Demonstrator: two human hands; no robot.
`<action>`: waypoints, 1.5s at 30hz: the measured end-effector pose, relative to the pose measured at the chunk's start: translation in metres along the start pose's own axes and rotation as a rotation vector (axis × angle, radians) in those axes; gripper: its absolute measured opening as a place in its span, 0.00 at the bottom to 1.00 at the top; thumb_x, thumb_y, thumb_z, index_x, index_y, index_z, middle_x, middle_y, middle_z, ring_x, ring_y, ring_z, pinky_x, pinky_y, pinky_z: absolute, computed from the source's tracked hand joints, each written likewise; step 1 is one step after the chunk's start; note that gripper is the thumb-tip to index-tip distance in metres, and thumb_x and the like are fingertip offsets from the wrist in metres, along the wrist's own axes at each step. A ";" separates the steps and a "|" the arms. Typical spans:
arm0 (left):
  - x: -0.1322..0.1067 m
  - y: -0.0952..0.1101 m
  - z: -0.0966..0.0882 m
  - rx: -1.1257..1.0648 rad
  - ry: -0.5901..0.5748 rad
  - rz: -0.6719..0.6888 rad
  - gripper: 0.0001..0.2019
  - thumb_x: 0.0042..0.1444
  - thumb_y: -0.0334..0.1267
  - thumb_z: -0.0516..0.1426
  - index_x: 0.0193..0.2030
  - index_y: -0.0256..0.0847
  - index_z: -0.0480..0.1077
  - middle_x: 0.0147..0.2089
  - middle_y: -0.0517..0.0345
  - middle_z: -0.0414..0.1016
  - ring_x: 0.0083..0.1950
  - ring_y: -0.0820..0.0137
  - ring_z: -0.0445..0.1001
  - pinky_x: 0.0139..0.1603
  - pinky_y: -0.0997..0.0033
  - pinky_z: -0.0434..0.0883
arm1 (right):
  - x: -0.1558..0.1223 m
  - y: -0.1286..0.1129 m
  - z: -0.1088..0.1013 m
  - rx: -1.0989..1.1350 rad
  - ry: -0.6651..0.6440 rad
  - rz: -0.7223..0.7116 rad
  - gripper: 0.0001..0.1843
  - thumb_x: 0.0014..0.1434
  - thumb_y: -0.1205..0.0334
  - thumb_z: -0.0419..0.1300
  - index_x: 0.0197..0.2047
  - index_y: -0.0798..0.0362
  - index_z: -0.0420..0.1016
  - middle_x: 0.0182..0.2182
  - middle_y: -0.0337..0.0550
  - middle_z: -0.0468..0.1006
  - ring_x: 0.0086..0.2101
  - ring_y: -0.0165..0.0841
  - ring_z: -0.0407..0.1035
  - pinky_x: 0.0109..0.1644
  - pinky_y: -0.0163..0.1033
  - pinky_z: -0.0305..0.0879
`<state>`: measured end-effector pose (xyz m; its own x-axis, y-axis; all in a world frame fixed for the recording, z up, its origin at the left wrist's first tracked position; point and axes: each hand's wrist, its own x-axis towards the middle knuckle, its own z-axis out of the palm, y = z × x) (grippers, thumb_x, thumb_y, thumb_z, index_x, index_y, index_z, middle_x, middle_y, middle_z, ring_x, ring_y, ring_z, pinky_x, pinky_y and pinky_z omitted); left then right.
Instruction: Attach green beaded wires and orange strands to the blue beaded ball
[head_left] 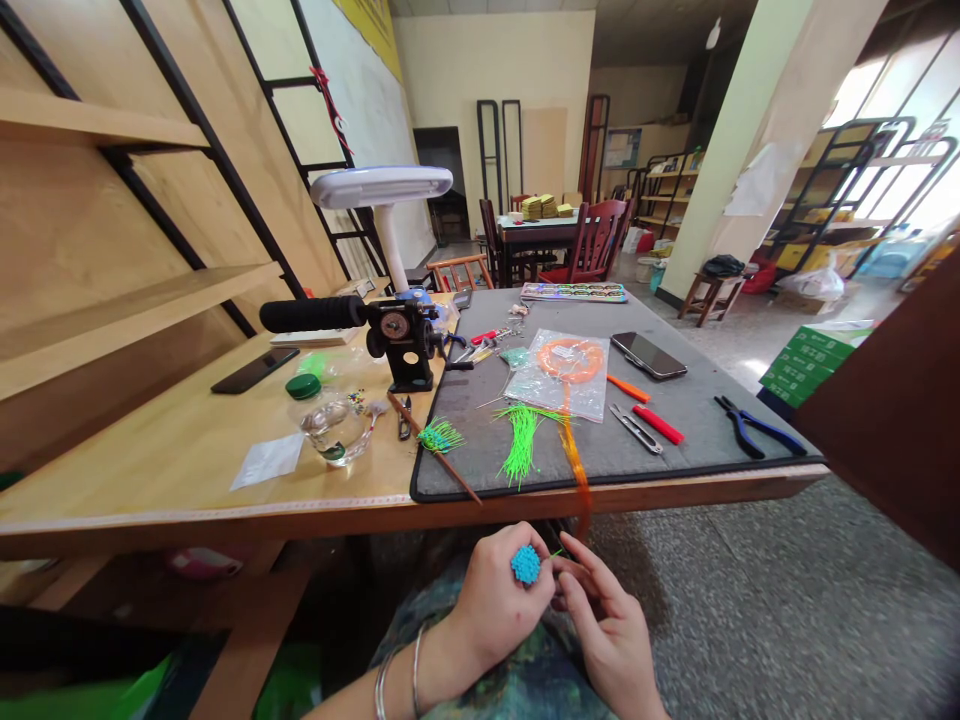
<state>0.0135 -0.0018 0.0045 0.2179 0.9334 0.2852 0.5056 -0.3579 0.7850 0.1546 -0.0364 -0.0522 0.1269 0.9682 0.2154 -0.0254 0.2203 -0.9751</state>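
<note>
Blue bead cluster (526,565) sits low in front of the person, below the desk (187,440) edge and over the lap; left hand (491,605) is closed round it, thumb and fingertips pinching its sides; right hand (611,635) is just beside, fingers curled in twd the cluster, where a thin green strand (556,553) sticks out; can't tell if those fingers actually pinch the strand.

Cluster looks small, light, knobbly, prob. firm enough to pinch but easy to drop or roll; best taken by the sides w/ fingertips, as now; strand looks hair-thin and springy, likely slippery, so grip near its end.

Desk is pale wood w/ a grey mat (697,420) on the right half; on the mat: loose green strands (520,435), orange strands (574,460) trailing over the edge from a plastic bag (559,385), a phone (648,354), blue pliers (757,427), a red-handled tool (658,424); on bare wood a glass bowl (334,428) and a lamp (382,190). Room is large, w/ speckled floor, shelving, chairs at a far table.
</note>
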 end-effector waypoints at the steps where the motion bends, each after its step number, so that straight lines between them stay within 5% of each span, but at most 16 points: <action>1: 0.000 0.000 0.000 -0.004 -0.001 -0.001 0.05 0.49 0.27 0.56 0.27 0.40 0.69 0.26 0.60 0.73 0.28 0.72 0.72 0.31 0.76 0.65 | 0.000 -0.001 0.000 -0.004 0.006 -0.003 0.21 0.59 0.55 0.62 0.56 0.49 0.74 0.39 0.48 0.84 0.35 0.36 0.79 0.40 0.36 0.77; 18: 0.001 -0.004 0.001 -0.007 -0.015 0.036 0.05 0.52 0.28 0.56 0.28 0.40 0.68 0.27 0.60 0.74 0.29 0.71 0.73 0.32 0.76 0.66 | 0.004 0.000 -0.004 -0.065 0.020 -0.077 0.21 0.62 0.57 0.59 0.58 0.47 0.70 0.41 0.45 0.84 0.36 0.36 0.80 0.40 0.37 0.77; 22: 0.004 -0.007 -0.004 0.047 -0.016 0.151 0.06 0.54 0.29 0.55 0.28 0.41 0.68 0.27 0.60 0.73 0.29 0.71 0.73 0.32 0.76 0.67 | 0.028 -0.015 -0.035 -0.368 0.166 -0.303 0.15 0.61 0.59 0.58 0.52 0.48 0.74 0.40 0.44 0.83 0.36 0.35 0.79 0.41 0.37 0.76; 27: 0.012 -0.010 -0.013 0.184 0.043 0.353 0.07 0.57 0.30 0.53 0.29 0.42 0.68 0.27 0.59 0.73 0.27 0.71 0.74 0.30 0.76 0.68 | 0.090 -0.060 -0.087 -0.940 0.344 -0.567 0.12 0.62 0.58 0.56 0.41 0.51 0.79 0.37 0.47 0.82 0.37 0.39 0.75 0.44 0.42 0.70; 32: 0.018 -0.011 -0.015 0.255 0.090 0.439 0.07 0.58 0.29 0.52 0.31 0.43 0.68 0.28 0.59 0.73 0.28 0.70 0.74 0.30 0.76 0.69 | 0.154 -0.085 -0.113 -1.353 0.273 -0.397 0.13 0.62 0.63 0.54 0.44 0.54 0.79 0.42 0.51 0.81 0.44 0.43 0.71 0.51 0.44 0.62; 37: 0.020 -0.011 -0.016 0.250 0.099 0.453 0.07 0.58 0.29 0.52 0.31 0.42 0.68 0.28 0.59 0.74 0.28 0.71 0.74 0.30 0.76 0.69 | 0.193 -0.080 -0.121 -1.395 0.161 -0.261 0.07 0.55 0.63 0.60 0.28 0.52 0.79 0.30 0.48 0.81 0.34 0.39 0.73 0.38 0.38 0.61; 41: 0.019 -0.011 -0.015 0.249 0.090 0.406 0.07 0.58 0.29 0.52 0.31 0.42 0.69 0.29 0.58 0.73 0.29 0.70 0.73 0.31 0.75 0.69 | 0.206 -0.079 -0.124 -1.309 0.171 -0.198 0.09 0.51 0.66 0.60 0.21 0.53 0.73 0.23 0.46 0.77 0.28 0.36 0.71 0.32 0.37 0.56; 45: 0.018 -0.008 -0.016 0.259 0.064 0.371 0.07 0.56 0.27 0.53 0.32 0.41 0.69 0.29 0.58 0.73 0.30 0.69 0.73 0.33 0.74 0.68 | 0.182 -0.080 -0.120 -1.119 0.263 -0.167 0.09 0.54 0.64 0.52 0.27 0.53 0.71 0.20 0.42 0.73 0.23 0.33 0.66 0.28 0.36 0.55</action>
<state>0.0000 0.0185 0.0119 0.3758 0.7376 0.5610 0.5973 -0.6557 0.4619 0.2986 0.1077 0.0589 0.2516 0.8534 0.4565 0.8851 -0.0121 -0.4652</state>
